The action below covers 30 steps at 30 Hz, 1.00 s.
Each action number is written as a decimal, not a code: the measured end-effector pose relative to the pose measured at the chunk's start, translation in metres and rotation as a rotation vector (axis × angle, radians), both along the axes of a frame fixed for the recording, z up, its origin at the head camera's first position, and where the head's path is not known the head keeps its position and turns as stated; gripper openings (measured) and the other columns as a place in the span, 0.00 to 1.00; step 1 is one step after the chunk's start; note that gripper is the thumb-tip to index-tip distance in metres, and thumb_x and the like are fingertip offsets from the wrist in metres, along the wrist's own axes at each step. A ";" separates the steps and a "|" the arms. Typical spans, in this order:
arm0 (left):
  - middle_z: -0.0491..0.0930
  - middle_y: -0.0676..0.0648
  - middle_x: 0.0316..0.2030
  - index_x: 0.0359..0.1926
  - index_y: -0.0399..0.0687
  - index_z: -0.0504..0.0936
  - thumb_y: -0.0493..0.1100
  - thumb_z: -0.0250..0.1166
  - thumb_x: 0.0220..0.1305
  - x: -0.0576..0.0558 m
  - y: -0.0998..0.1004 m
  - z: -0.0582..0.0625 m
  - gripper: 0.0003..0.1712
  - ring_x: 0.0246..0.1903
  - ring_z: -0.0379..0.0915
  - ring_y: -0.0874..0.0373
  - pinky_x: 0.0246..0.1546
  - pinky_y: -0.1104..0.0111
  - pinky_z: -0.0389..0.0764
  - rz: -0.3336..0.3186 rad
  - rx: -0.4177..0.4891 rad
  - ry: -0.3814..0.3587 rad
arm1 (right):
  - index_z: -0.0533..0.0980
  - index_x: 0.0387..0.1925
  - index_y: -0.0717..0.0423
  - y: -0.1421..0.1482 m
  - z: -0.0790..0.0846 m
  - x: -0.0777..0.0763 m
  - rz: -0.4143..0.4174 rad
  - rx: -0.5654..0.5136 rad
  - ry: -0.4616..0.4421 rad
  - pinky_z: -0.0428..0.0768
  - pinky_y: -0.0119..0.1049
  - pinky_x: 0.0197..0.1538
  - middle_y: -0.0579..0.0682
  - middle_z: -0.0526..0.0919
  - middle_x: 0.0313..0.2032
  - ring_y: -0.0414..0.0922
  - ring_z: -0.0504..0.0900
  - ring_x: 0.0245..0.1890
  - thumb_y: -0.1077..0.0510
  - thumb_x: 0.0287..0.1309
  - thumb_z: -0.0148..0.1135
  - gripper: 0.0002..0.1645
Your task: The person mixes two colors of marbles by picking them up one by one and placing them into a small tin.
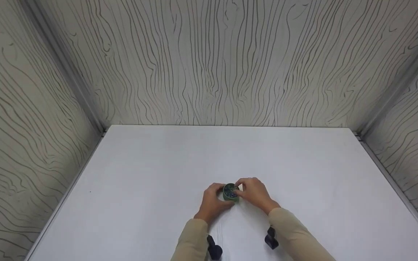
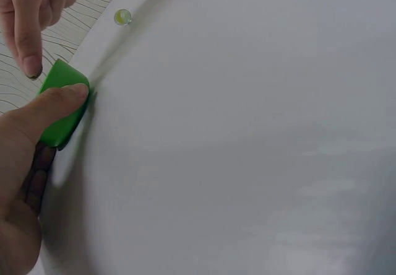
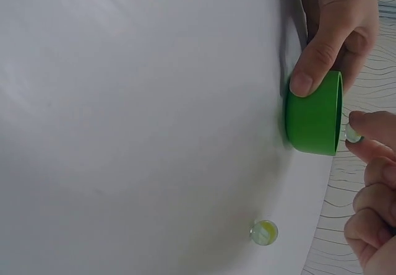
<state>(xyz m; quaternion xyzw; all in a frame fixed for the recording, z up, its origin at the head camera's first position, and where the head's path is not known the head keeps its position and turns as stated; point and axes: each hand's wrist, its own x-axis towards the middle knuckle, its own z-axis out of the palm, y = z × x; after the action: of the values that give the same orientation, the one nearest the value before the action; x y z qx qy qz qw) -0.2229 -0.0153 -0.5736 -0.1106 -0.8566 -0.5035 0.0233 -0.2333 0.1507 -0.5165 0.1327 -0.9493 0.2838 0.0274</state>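
Note:
A small green cup (image 1: 226,196) stands on the white table with several marbles (image 1: 229,190) inside. Curled round its side, my left hand (image 1: 212,203) grips it, the thumb pressed on the near wall of the cup (image 3: 314,117). Just over the rim, the thumb and forefinger of my right hand (image 1: 253,192) pinch a clear marble (image 3: 352,132). Another clear marble with a yellow-green swirl (image 3: 264,232) lies on the table a short way from the cup; the left wrist view shows this loose marble (image 2: 122,17) too.
The white table (image 1: 151,163) reaches back to a wood-grain patterned wall (image 1: 209,72), with similar panels at both sides. Dark devices (image 1: 214,248) sit at the inner side of both wrists, by the beige sleeves (image 1: 192,237).

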 end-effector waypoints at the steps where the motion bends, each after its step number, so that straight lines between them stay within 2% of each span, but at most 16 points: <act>1: 0.82 0.47 0.48 0.50 0.44 0.79 0.41 0.76 0.45 0.000 0.000 0.000 0.28 0.54 0.77 0.51 0.62 0.59 0.75 0.002 -0.001 -0.001 | 0.84 0.34 0.56 -0.001 0.000 -0.001 0.000 -0.001 0.001 0.62 0.28 0.26 0.46 0.75 0.19 0.38 0.64 0.23 0.59 0.49 0.71 0.09; 7: 0.82 0.47 0.48 0.50 0.44 0.79 0.41 0.76 0.45 0.000 0.000 0.001 0.28 0.54 0.77 0.51 0.61 0.59 0.75 0.005 -0.001 -0.004 | 0.84 0.36 0.56 -0.001 0.001 -0.002 -0.007 -0.002 0.002 0.63 0.27 0.27 0.46 0.77 0.20 0.38 0.65 0.23 0.60 0.50 0.70 0.10; 18: 0.82 0.47 0.48 0.50 0.44 0.79 0.42 0.77 0.45 0.001 0.001 0.001 0.29 0.55 0.76 0.50 0.63 0.57 0.74 0.014 -0.013 -0.019 | 0.84 0.32 0.56 0.002 -0.002 0.000 -0.020 -0.020 -0.020 0.61 0.26 0.23 0.46 0.75 0.17 0.37 0.64 0.20 0.59 0.51 0.70 0.06; 26: 0.82 0.46 0.47 0.49 0.42 0.79 0.42 0.76 0.45 -0.001 0.001 -0.004 0.28 0.53 0.77 0.50 0.61 0.60 0.75 -0.007 0.013 0.026 | 0.84 0.31 0.55 0.005 -0.004 0.003 0.029 -0.051 0.021 0.60 0.24 0.21 0.46 0.74 0.15 0.33 0.62 0.17 0.59 0.51 0.70 0.05; 30: 0.82 0.45 0.47 0.49 0.41 0.79 0.41 0.76 0.45 -0.002 0.001 -0.003 0.28 0.53 0.77 0.50 0.61 0.59 0.75 -0.007 0.013 0.032 | 0.84 0.30 0.54 0.007 -0.005 0.004 0.019 -0.045 0.020 0.60 0.24 0.21 0.45 0.74 0.15 0.33 0.61 0.17 0.58 0.51 0.69 0.04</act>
<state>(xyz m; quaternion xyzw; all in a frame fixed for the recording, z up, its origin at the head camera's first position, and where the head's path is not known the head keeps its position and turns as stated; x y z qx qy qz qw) -0.2246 -0.0141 -0.5768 -0.1213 -0.8525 -0.5072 0.0359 -0.2298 0.1572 -0.5215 0.1441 -0.9410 0.3039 0.0372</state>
